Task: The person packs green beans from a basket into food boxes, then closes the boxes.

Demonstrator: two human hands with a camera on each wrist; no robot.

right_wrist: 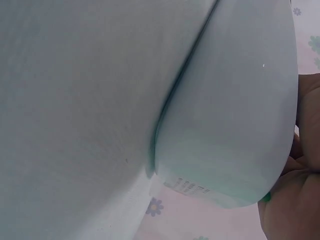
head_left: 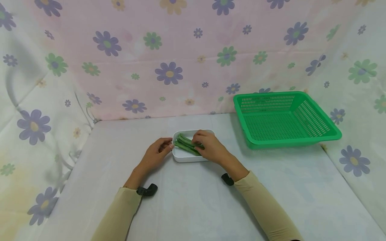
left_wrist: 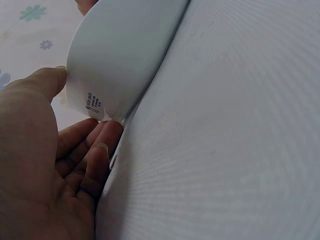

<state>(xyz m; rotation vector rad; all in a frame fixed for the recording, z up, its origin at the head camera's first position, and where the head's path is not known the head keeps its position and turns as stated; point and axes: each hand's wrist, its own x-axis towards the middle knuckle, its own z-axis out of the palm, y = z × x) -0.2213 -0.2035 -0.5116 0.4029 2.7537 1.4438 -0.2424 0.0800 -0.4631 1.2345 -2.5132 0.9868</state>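
A small white rectangular container [head_left: 190,159] sits on the table with long, slim green vegetable pieces [head_left: 184,143] lying side by side in it; their exact kind is too small to tell. At its left end my left hand [head_left: 155,154] holds the container, thumb at the rim and curled fingers low against the end wall, as the left wrist view shows. My right hand [head_left: 211,146] reaches over the right side and pinches the green pieces, hiding their right ends. From the right wrist view, the container wall [right_wrist: 230,110] covers most of what those fingers grip.
A green slatted plastic basket [head_left: 289,143] stands at the back right, apart from the container. White cloth covers the table [head_left: 193,201]. Flower-printed curtains [head_left: 187,50] close off the back and both sides. Dark wrist mounts [head_left: 147,190] sit at both sleeves.
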